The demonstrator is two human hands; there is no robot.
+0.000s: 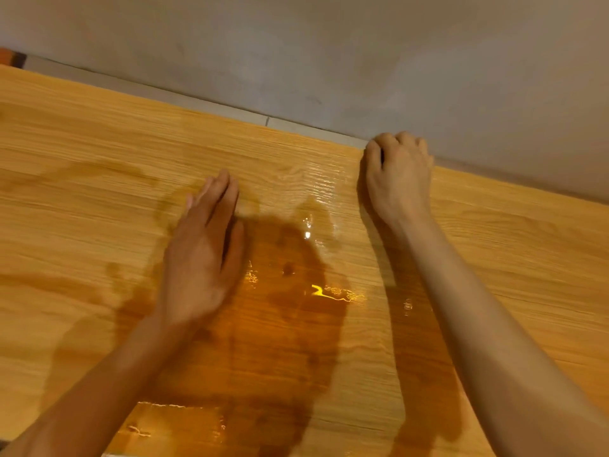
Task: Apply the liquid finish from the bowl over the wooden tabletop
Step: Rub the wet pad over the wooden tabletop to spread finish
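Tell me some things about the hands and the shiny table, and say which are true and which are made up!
1. The left hand lies flat on the tabletop. True.
2. The right hand is flat too. False: its fingers curl at the table's far edge.
3. A wet patch lies between the arms. True.
4. A brush is spreading the liquid. False: only bare hands show.
5. The bowl stands beside the left hand. False: no bowl is in view.

The left hand (pixel 201 258) lies flat, palm down, fingers straight and together. The right hand (pixel 397 178) reaches farther forward, fingers curled under. Both forearms are bare.
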